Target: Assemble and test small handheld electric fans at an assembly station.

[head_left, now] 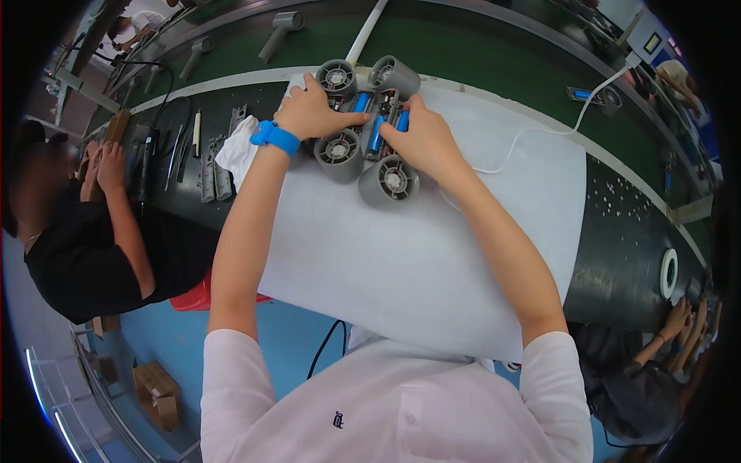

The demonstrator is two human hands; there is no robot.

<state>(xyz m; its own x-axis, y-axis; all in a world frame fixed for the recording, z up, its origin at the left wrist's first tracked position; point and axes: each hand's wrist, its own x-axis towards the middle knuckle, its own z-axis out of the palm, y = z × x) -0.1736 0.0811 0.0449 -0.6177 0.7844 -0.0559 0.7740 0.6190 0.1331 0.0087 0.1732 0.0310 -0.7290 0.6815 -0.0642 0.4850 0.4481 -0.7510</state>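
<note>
Several grey handheld fan units with round housings and opened handles lie clustered at the far middle of the white sheet. Fan blades show inside the upper left housing (337, 76), the lower left housing (338, 151) and the lower right housing (392, 180); the upper right housing (394, 76) lies tilted. Blue battery cells (376, 134) sit in the handles. My left hand (309, 113), fingers spread, rests over the left units with its thumb reaching across a handle. Beside the right units, my right hand (423, 137) closes thumb and fingers around a handle with a blue cell.
A white sheet (417, 255) covers the dark bench. To the left lie a white cloth (238, 154), grey handle shells (208, 174) and hand tools. A white cable (532, 130) crosses the right side, near a tape roll (669, 273). Co-workers sit on both sides; grey units (284, 29) stand beyond.
</note>
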